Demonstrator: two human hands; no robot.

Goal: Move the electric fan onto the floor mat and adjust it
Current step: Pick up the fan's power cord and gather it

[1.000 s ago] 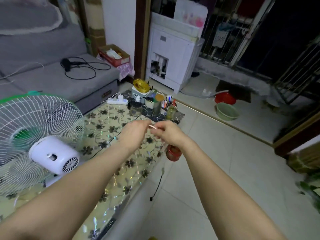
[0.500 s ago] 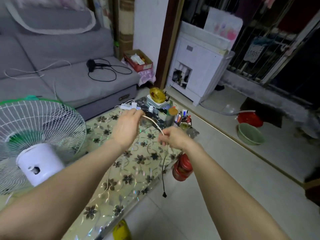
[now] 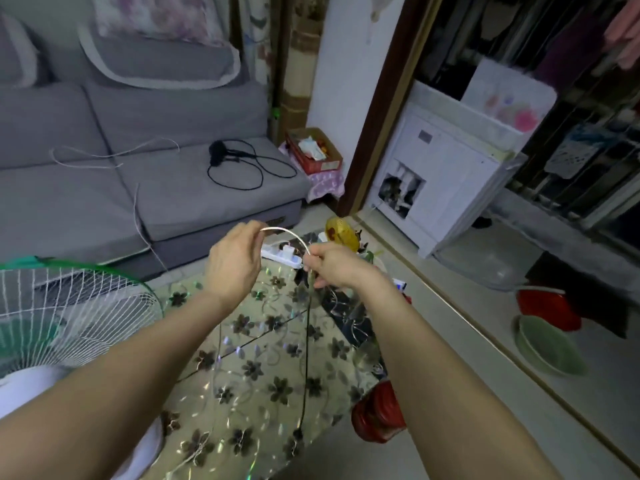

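Both hands [image 3: 232, 261] pinch a white cord [image 3: 289, 233].

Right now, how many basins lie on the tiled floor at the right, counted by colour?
Red basin: 1
Green basin: 1
Clear basin: 1
Total: 3

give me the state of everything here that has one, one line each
left hand: closed, pinching one end of the white cable
right hand: closed on the cable's other end
white cable: arched between the hands
electric fan: standing on the floor mat, blades not blurred
floor mat: lying flat
power strip: a plug in it
cardboard box: open
green basin: empty, tilted
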